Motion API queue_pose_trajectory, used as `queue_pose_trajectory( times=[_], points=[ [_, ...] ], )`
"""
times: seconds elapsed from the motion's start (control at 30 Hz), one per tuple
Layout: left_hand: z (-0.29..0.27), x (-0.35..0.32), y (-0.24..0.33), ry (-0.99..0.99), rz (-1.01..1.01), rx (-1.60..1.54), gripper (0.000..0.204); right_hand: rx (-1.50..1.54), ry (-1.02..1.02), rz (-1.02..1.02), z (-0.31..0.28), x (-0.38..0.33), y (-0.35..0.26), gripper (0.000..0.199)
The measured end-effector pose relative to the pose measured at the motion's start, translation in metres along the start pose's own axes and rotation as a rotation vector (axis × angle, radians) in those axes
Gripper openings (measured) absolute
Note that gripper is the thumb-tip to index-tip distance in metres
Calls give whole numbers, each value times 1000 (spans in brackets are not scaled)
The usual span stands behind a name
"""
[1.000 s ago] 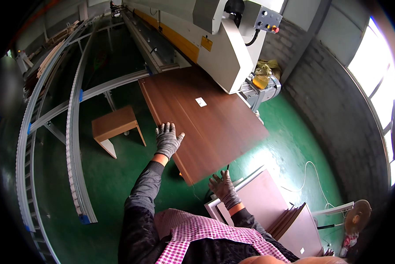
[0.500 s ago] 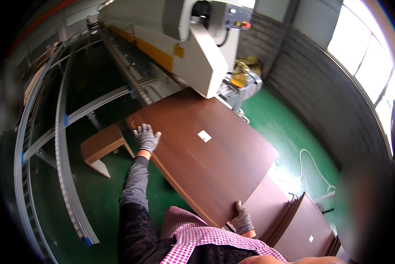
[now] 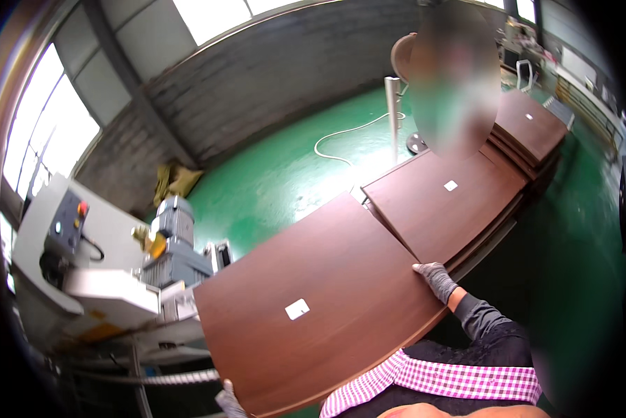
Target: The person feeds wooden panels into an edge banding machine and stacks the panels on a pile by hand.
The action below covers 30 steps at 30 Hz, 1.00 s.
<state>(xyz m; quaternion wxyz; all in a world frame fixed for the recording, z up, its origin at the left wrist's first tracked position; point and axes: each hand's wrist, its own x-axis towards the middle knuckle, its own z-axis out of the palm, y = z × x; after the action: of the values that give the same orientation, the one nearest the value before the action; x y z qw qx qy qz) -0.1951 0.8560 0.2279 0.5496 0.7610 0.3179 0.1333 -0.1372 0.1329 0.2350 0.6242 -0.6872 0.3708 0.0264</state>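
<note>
A large dark brown wood panel [image 3: 341, 272] with a small white label [image 3: 297, 309] lies flat in front of me, its far left end by the machine. My right hand [image 3: 435, 280], in a grey striped glove with bare fingertips, is closed on the panel's right edge, thumb on top and the other fingers mostly hidden. At the near left corner my left hand [image 3: 230, 401], gloved alike, grips the edge; only part of it shows at the picture's bottom.
Right of the panel lies a labelled stack of brown panels [image 3: 459, 202], with another stack [image 3: 532, 125] behind. A white machine [image 3: 111, 289] with a grey motor [image 3: 173, 223] stands at left. A pale hose [image 3: 334, 132] and white post [image 3: 392, 111] stand on the green floor near a blurred figure.
My view has swung right, bringing the panel stacks into sight and the machine to the left. My left hand has gone from lying spread on the panel to gripping its near left corner.
</note>
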Motion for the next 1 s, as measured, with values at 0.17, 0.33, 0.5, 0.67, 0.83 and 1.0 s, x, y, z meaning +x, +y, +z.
queue_pose_trajectory(
  times=[0.17,0.33,0.5,0.67,0.83,1.0],
  points=[
    [122,-112,85,-34,-288,94,40,-400,206,3,-122,41,-9,59],
    [256,-163,92,-211,-122,229,50,-461,334,199,-235,123,17,61],
    [387,-172,49,-115,-272,14,43,-638,398,70,-326,206,58,54],
    [505,-236,52,-226,-374,129,57,-957,341,-29,-369,236,35,60],
    [609,-284,59,-525,-191,149,52,-1029,148,96,-361,223,20,75],
    [680,-298,61,-642,-84,180,55,-1026,283,73,-386,266,52,75]
  ],
)
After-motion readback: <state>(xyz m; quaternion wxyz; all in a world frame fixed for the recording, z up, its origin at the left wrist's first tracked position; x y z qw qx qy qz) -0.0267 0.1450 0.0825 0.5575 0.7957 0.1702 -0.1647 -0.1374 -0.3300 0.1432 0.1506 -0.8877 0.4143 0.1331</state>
